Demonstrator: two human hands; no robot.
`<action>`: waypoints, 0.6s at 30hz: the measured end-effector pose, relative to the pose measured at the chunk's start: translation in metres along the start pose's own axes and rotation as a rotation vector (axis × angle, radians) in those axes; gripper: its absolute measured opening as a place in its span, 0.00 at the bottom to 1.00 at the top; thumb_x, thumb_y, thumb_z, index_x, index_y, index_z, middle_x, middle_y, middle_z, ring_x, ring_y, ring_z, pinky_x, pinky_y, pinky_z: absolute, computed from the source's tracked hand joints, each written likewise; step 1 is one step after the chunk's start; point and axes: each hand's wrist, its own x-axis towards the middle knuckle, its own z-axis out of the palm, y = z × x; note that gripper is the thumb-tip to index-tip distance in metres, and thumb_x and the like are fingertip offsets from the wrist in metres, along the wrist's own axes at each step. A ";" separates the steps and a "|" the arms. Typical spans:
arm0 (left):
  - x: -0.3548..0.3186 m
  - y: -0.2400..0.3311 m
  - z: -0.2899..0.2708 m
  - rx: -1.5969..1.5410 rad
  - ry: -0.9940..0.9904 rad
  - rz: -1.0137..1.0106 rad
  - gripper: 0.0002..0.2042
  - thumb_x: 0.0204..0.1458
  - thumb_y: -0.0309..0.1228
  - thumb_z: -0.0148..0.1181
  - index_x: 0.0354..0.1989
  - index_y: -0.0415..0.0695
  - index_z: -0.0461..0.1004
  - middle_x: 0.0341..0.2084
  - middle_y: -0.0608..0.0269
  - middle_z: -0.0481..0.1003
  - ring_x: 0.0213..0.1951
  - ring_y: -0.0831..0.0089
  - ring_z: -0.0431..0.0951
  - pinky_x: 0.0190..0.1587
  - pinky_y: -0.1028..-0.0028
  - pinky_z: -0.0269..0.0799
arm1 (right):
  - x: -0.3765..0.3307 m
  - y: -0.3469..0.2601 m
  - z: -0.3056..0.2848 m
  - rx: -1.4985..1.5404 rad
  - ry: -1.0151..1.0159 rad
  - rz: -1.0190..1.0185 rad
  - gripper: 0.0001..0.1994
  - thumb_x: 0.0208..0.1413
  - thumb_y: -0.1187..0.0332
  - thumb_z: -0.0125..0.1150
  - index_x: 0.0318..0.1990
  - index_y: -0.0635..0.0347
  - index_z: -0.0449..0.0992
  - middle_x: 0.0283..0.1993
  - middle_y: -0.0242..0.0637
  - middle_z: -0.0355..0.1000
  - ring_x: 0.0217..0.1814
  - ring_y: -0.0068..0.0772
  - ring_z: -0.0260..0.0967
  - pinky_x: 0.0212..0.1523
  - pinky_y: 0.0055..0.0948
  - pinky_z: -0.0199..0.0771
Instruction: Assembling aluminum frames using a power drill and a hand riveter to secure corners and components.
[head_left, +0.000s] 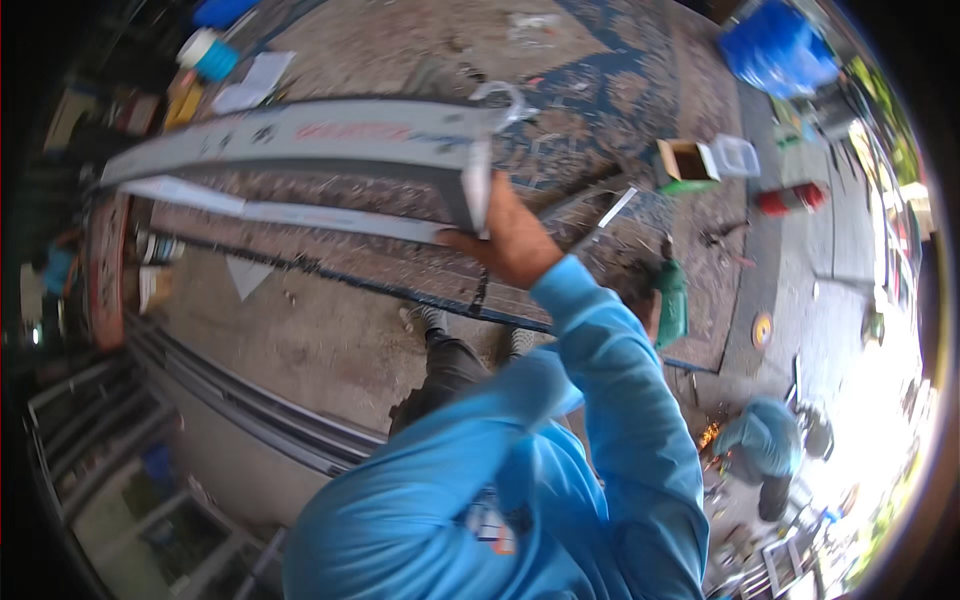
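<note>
Cartons: an open brown box [686,160] lies on the ground. Right hand [510,240] grips a grey beam [300,140] end, red label on top; left hand is hidden.

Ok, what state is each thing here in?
Long grey metal beam: raised, held at its near end.
Right hand: gripping the beam's end.
Left hand: not in view.
Small brown cardboard box: open, on the ground.
Red cylinder: lying on its side.
</note>
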 end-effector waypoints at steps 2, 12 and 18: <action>0.025 0.009 0.006 0.013 -0.037 0.030 0.40 0.44 0.36 0.71 0.64 0.37 0.58 0.57 0.40 0.68 0.59 0.45 0.69 0.62 0.53 0.62 | -0.005 0.009 0.000 -0.051 -0.057 -0.043 0.38 0.50 0.54 0.74 0.58 0.71 0.58 0.51 0.63 0.68 0.56 0.66 0.69 0.54 0.50 0.71; 0.021 0.003 -0.101 -0.522 -0.333 0.227 0.45 0.38 0.36 0.73 0.65 0.38 0.55 0.54 0.42 0.71 0.55 0.50 0.74 0.59 0.58 0.68 | -0.009 0.053 0.008 -0.389 -0.359 0.006 0.27 0.58 0.42 0.61 0.57 0.51 0.77 0.57 0.41 0.76 0.55 0.46 0.74 0.56 0.40 0.74; -0.101 -0.081 -0.312 -0.833 -0.721 -0.165 0.57 0.38 0.37 0.76 0.75 0.42 0.42 0.63 0.42 0.65 0.63 0.54 0.69 0.66 0.62 0.62 | -0.007 0.076 0.020 -0.334 -0.267 0.104 0.25 0.58 0.47 0.61 0.56 0.53 0.76 0.55 0.42 0.76 0.53 0.47 0.75 0.54 0.40 0.75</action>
